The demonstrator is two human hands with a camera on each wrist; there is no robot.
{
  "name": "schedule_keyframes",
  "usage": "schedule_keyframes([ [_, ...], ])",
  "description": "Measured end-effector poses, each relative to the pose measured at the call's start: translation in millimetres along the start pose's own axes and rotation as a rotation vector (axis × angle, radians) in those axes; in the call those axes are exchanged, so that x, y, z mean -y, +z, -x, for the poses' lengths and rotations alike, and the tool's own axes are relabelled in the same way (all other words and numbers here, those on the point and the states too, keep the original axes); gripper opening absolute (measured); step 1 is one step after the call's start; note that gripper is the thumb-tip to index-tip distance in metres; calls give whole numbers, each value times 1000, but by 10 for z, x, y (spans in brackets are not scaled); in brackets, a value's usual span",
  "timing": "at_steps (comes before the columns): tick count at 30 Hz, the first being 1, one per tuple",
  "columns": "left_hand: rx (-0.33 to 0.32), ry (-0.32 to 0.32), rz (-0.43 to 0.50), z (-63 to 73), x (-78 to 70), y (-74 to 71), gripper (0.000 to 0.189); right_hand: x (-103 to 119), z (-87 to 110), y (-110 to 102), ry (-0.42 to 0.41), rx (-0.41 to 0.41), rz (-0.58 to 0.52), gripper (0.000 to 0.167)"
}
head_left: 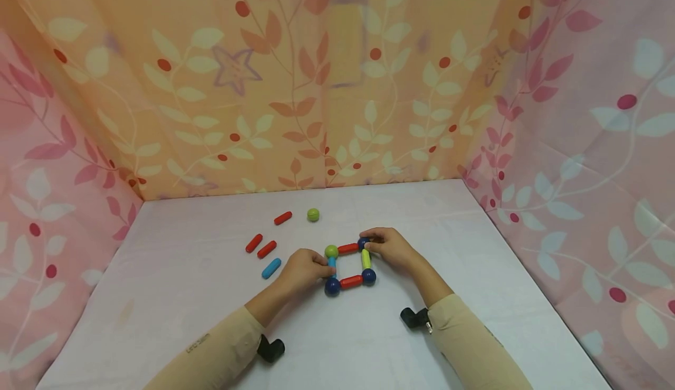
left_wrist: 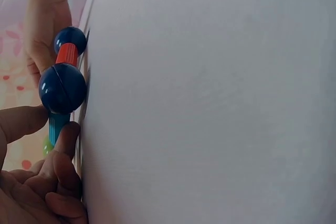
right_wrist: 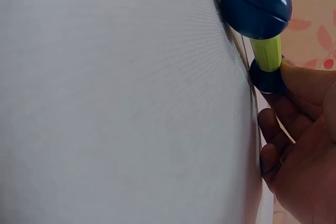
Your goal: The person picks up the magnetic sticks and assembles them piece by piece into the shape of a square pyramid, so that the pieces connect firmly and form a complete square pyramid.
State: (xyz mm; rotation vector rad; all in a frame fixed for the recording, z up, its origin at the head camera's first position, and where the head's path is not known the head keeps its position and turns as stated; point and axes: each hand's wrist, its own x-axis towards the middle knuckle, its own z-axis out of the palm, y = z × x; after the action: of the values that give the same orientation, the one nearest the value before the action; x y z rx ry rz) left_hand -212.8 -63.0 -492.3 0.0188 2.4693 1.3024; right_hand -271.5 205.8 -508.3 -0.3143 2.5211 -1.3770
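Observation:
A square frame of rods and balls lies on the white table (head_left: 211, 320). Its corners are one green ball (head_left: 331, 252) and three dark blue balls, and its sides are two red rods, a light blue rod (left_wrist: 59, 128) and a yellow-green rod (right_wrist: 268, 53). My left hand (head_left: 303, 271) pinches the light blue rod on the left side between thumb and finger. At the far right corner, my right hand (head_left: 392, 247) pinches a dark blue ball (right_wrist: 266, 78). The near dark blue ball (head_left: 333, 286) stands just beside my left fingers.
Left of the frame lie three loose red rods, one a red rod (head_left: 254, 243), and a loose blue rod (head_left: 271, 268). Farther back sits a loose green ball (head_left: 313, 215). Floral curtains (head_left: 295, 85) enclose the table's back and sides.

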Motion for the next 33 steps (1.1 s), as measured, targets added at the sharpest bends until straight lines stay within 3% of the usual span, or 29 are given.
schedule_keyframes([
  [20, -48, -47, 12, 119, 181, -230, 25, 145, -158, 217, -57, 103, 38, 30],
  [28, -55, -21, -8, 144, 236, -306, 24, 212, -194, 282, -41, 96, 65, 28],
  [33, -84, 14, -88, 198, 241, -363, 28, 218, -205, 303, -28, 97, 60, 28],
])
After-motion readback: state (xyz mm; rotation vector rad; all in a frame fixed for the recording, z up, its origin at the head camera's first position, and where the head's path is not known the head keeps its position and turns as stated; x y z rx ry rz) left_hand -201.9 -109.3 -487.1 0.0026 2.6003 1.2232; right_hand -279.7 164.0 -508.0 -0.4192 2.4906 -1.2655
